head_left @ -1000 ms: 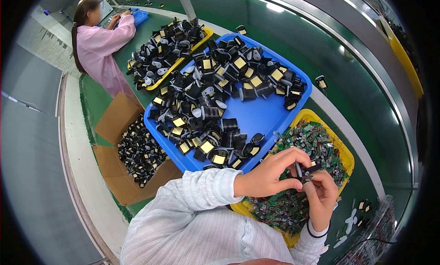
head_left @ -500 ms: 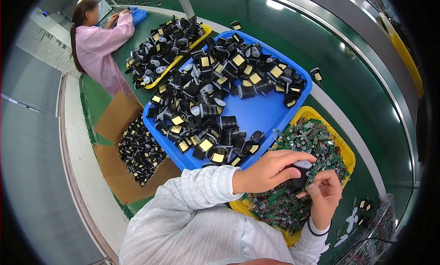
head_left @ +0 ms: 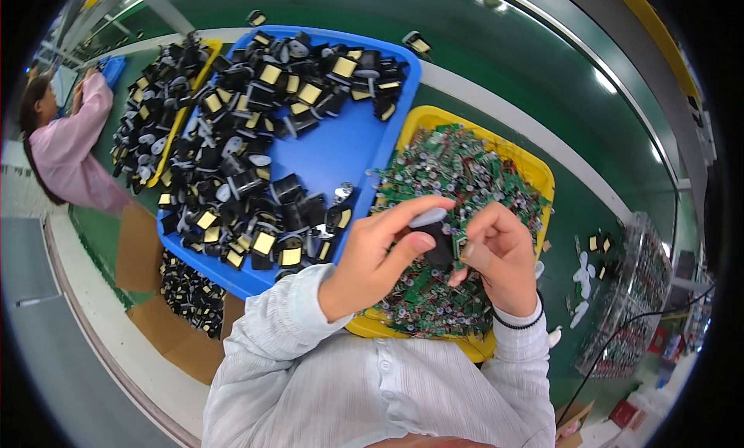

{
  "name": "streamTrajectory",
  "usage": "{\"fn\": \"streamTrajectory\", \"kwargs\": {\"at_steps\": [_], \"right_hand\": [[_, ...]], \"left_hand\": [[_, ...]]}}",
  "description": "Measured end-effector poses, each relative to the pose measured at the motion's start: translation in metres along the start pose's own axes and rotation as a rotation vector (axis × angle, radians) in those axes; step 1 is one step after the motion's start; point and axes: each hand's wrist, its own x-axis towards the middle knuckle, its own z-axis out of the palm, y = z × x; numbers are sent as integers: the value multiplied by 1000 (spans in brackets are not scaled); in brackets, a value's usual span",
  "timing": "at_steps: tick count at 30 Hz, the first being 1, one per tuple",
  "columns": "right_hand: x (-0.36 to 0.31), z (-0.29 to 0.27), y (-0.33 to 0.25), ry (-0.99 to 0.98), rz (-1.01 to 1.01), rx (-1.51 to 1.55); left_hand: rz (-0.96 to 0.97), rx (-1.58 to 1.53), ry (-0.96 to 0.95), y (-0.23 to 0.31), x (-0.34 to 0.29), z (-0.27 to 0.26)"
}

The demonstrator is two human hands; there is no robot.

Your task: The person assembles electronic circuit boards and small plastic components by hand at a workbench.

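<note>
My left hand is closed around a black plastic housing with a grey oval cap at its top, held between thumb and fingers. Close beside it, my right hand has thumb and fingers pinched on a small green circuit board, whose edge is against or very near the housing's side; I cannot tell if they touch. Both hands are above a yellow tray heaped with green boards and thin wires. To the left stands a blue tray with many similar black housings, several bearing pale yellow pads.
Another yellow tray of black housings stands farther left. Below the blue tray, an open cardboard box holds more. A person in pink works at far left. On the right lie white pieces, stacked transparent trays and a black cable.
The view has turned toward the right, so the trays appear farther left. My hands stay together over the boards, with the housing still in the left and the board in the right.
</note>
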Motion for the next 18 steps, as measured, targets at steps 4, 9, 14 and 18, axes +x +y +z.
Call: {"fn": "streamTrajectory", "kwargs": {"at_steps": [4,9,14,18], "right_hand": [[0,-1,1,-26,-7,8],[-1,-3,3,-33,-25,-23],[-1,0,0,-28,21,-35],[0,-2,0,-45,41,-37]], "left_hand": [[-13,2,-15,0,0,0],[-35,7,-16,-1,-1,2],[11,67,10,-1,-3,4],[81,128,37,-2,-3,4]]}}
